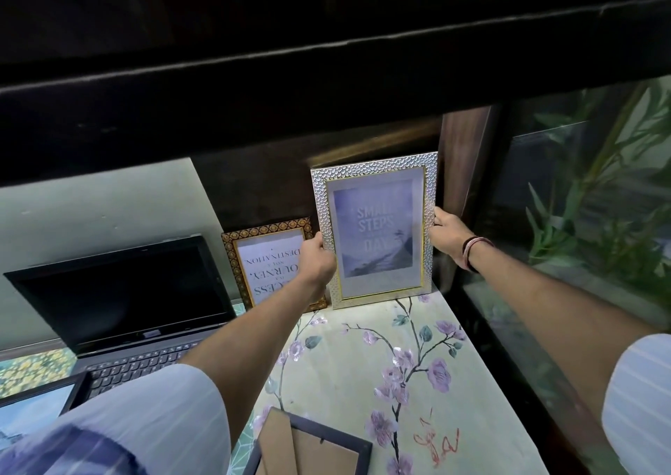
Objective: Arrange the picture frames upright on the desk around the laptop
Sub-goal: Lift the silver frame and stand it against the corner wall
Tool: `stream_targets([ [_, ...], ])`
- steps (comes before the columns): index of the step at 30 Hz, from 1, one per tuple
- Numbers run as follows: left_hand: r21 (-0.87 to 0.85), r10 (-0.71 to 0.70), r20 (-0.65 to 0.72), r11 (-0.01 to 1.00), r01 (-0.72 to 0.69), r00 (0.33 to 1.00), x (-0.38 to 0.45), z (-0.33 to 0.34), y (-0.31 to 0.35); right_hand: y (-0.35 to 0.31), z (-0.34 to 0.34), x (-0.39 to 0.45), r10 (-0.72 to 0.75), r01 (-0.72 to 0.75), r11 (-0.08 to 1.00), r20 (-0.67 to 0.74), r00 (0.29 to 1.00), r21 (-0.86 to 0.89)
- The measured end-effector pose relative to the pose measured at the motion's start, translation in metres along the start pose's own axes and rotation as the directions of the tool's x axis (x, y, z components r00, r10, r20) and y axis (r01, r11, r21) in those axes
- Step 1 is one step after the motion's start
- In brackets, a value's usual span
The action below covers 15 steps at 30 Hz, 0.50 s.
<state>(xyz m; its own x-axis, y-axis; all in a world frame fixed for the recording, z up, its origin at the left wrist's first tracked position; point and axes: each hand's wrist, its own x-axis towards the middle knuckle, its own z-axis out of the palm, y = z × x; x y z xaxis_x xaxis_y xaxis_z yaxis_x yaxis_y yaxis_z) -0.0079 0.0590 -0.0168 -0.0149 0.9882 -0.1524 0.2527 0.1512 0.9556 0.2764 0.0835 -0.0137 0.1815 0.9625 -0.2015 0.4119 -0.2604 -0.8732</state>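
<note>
A silver textured picture frame stands upright at the back of the desk, right of the open black laptop. My left hand grips its left edge and my right hand grips its right edge. Behind my left hand a gold patterned frame leans upright with its text upside down. A dark frame lies face down at the near edge. Another dark frame shows at the bottom left, partly hidden by my sleeve.
A floral cloth covers the desk. A dark wooden shelf hangs low overhead. A dark wooden post stands right of the silver frame. A glass tank with green plants borders the right side.
</note>
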Motion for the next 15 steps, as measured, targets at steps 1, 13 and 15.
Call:
stream_targets([
  [1,-0.008,0.004,0.007,1.0,-0.004,1.0,0.0,0.0,0.0,0.002,-0.001,0.002,0.01,-0.01,1.0,0.001,1.0,0.002],
  [13,0.005,-0.049,-0.01,0.999,0.049,0.999,0.033,-0.001,-0.029,-0.024,0.009,-0.031,0.032,-0.033,0.999,0.012,0.999,0.038],
  [15,-0.006,-0.062,0.006,0.998,0.062,0.998,0.025,-0.001,-0.022,-0.023,0.01,-0.029,0.045,-0.045,0.998,0.012,0.999,0.051],
])
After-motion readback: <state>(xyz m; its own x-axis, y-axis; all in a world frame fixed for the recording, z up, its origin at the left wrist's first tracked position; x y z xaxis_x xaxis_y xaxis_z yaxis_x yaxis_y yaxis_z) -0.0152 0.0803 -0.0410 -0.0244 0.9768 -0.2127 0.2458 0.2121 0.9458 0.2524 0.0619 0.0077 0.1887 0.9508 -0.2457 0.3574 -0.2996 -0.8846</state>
